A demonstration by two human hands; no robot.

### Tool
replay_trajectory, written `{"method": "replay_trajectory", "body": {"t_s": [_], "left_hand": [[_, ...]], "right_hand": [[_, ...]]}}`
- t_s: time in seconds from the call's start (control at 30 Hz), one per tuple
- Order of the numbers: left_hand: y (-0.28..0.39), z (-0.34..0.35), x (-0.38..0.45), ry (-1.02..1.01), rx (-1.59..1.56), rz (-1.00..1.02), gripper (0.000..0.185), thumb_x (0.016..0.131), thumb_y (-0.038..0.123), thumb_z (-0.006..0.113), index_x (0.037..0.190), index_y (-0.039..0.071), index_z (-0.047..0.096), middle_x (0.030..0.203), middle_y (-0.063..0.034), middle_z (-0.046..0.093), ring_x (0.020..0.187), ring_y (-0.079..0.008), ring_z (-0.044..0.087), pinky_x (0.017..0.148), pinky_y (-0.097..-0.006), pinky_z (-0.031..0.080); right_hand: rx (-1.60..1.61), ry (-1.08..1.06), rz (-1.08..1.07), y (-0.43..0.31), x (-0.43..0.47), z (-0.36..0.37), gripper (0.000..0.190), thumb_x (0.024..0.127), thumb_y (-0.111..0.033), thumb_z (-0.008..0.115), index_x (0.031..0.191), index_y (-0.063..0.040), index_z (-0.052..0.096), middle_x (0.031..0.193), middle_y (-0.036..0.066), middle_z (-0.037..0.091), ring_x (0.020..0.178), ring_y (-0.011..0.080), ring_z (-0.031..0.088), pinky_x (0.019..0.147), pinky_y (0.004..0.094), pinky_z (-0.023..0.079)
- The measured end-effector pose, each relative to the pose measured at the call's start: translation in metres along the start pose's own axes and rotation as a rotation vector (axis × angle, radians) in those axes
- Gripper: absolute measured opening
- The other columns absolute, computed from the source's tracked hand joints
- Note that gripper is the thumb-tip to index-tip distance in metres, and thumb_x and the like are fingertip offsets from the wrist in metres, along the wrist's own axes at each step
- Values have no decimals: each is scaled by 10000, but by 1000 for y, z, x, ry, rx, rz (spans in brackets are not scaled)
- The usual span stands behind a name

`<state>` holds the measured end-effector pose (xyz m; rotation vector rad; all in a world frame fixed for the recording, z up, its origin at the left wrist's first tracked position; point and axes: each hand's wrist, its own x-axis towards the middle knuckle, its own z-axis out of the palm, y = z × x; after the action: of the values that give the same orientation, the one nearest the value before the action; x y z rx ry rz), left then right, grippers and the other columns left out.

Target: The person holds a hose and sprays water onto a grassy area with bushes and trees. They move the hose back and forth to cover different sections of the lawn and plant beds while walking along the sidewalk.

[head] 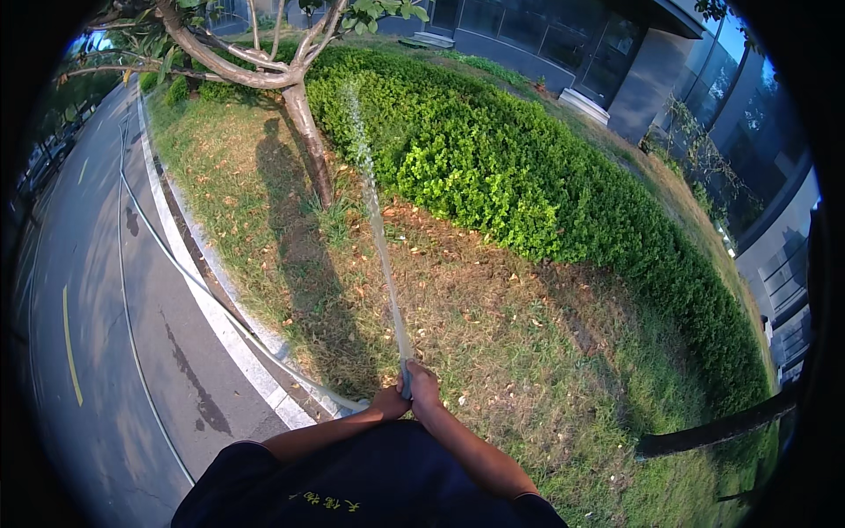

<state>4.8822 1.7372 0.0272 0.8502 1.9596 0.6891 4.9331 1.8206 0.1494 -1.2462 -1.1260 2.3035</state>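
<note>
Both my hands are closed around the end of a garden hose [406, 381] in front of my chest. My right hand [424, 384] wraps the hose near its mouth, with the thumb up by the opening. Just below and to the left, my left hand [391, 402] grips it too; part of the hose is hidden behind the fingers. A stream of water [383, 244] shoots forward from the mouth, breaking into drops over a clipped green hedge [488, 165]. Past my left forearm, the pale hose length [264, 348] trails across the kerb onto the road.
A tree [305, 132] with low spreading branches stands ahead, my shadow [290, 231] beside it. Dry grass [462, 303] with fallen leaves covers the ground. Left are a white kerb [211, 317] and an asphalt road [99, 264]. A dark trunk [719, 429] juts in at right, near a building [634, 86].
</note>
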Motion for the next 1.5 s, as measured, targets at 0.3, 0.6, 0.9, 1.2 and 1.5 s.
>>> {"method": "replay_trajectory", "body": {"t_s": [0.3,0.6,0.9,1.2,1.5], "left_hand": [[-8,5,-1,-61,41,-41,418,821,386,532,1067,60,620,1037,-228,651,999,-400,614,844,-468,479],[57,-31,-42,-162,129,-139,443,802,398,552,1077,57,613,1037,-216,654,989,-383,621,827,-450,488],[10,16,-1,-222,90,-6,537,747,410,621,1124,29,586,1084,-233,633,1044,-368,604,855,-428,474],[59,5,-7,-553,-641,144,348,889,251,599,1148,27,533,1056,-43,595,995,-141,544,862,-297,437],[109,23,1,-479,-430,63,488,944,516,461,954,48,600,790,8,549,737,-84,479,627,-242,399]], "right_hand": [[86,71,70,17,11,-11,326,929,-245,501,730,6,561,568,99,534,462,193,480,495,317,390],[347,161,160,31,12,-27,279,939,-225,504,795,6,565,638,102,552,467,205,500,463,336,436],[442,319,100,35,4,-49,249,919,-240,540,825,-12,575,613,94,542,488,208,531,447,339,443],[534,513,90,32,-3,-85,308,939,-321,478,854,-36,554,657,100,553,526,226,516,492,385,444],[654,707,37,24,-18,-100,341,924,-327,534,906,7,602,861,122,598,790,232,564,696,408,469]]}}
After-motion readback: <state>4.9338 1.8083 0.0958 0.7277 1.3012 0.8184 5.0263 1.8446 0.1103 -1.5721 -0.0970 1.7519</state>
